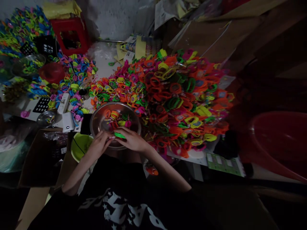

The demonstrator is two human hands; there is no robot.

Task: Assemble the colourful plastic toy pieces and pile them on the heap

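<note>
Over the near side of a steel bowl (94, 111), both of my hands are closed on one small bright-green toy watch (120, 135). My left hand (99, 143) pinches its left end, where a small whitish and pink piece shows. My right hand (131, 139) grips the green part from the right, and the fingers hide some of it. Inside the bowl lie several more toy watches (115, 114) in orange, yellow, green and pink. A large heap of similar toy watches (182, 95) rises directly right of the bowl and behind it.
Left of the bowl are a white power strip (63, 103), a white box-shaped device (68, 122) and a small metal bowl (46, 119). A lime-green basin (80, 145) and an open carton (39, 163) stand lower left. A red stool (72, 36) and red tub (280, 140) flank the workplace.
</note>
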